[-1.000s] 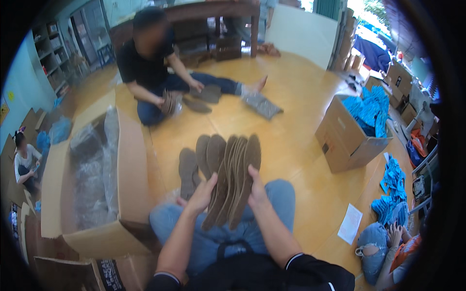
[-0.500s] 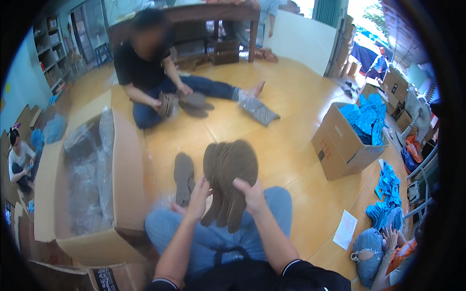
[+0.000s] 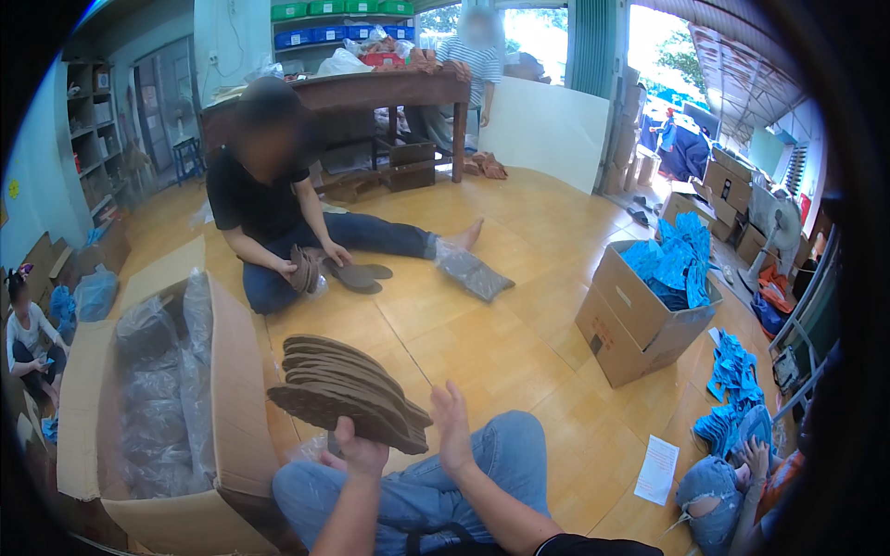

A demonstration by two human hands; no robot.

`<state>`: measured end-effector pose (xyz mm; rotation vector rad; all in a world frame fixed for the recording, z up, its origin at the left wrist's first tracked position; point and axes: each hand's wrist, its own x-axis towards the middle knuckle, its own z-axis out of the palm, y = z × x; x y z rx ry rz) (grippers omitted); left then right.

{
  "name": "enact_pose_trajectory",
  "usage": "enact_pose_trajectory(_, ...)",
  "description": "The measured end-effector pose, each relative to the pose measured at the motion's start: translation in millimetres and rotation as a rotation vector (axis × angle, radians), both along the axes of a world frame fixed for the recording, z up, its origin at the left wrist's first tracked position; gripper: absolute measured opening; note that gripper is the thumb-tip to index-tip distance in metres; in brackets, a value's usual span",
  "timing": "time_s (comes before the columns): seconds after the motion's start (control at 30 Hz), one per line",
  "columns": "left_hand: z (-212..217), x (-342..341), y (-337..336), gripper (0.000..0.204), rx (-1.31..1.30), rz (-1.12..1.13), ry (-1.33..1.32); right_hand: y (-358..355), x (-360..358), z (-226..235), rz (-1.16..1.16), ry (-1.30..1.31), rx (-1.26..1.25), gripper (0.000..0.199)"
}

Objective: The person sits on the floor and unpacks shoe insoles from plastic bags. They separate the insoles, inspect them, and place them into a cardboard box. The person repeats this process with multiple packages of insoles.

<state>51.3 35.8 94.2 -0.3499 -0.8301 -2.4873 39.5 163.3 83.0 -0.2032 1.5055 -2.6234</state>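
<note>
A thick stack of dark brown shoe insoles (image 3: 348,389) lies tilted sideways, its layers fanned apart at the left. My left hand (image 3: 360,452) grips it from below, the thumb pressed on the near face. Beside the stack's right end, my right hand (image 3: 452,434) is raised with its fingers stretched out, holding nothing. Both hands are above my crossed legs. What lies on the floor directly behind the stack is hidden.
At my left stands an open carton (image 3: 241,380) of plastic-wrapped packs. A co-worker (image 3: 260,185) sits ahead, handling more insoles, near a bagged pack (image 3: 473,271). To the right are a carton (image 3: 630,315) of blue pieces, a paper sheet (image 3: 656,470) and another person's hands (image 3: 756,459).
The insole stack has turned from upright to sideways and shifted left. My right hand has let go of it and opened. The view has tilted up, showing more of the room's far side.
</note>
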Motion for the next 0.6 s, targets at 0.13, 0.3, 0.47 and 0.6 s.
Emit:
enact_pose_trajectory(0.13, 13, 8, 20, 0.081, -0.021, 0.105, -0.021, -2, 10, 0, 0.171, -0.301, -0.362, 0.082)
enact_pose_trajectory(0.3, 11, 11, 13, 0.081, 0.061, -0.041, 0.09, -4, 15, 3, 0.231, -0.458, -0.485, 0.08)
enact_pose_trajectory(0.47, 10, 10, 13, 0.081, -0.154, 0.021, 0.061, -4, 14, -1, 0.353, -0.501, -0.732, 0.065)
enact_pose_trajectory(0.6, 16, 3, 18, 0.081, 0.0, 0.04, 0.072, -11, 11, 0, 0.266, -0.51, -0.616, 0.057)
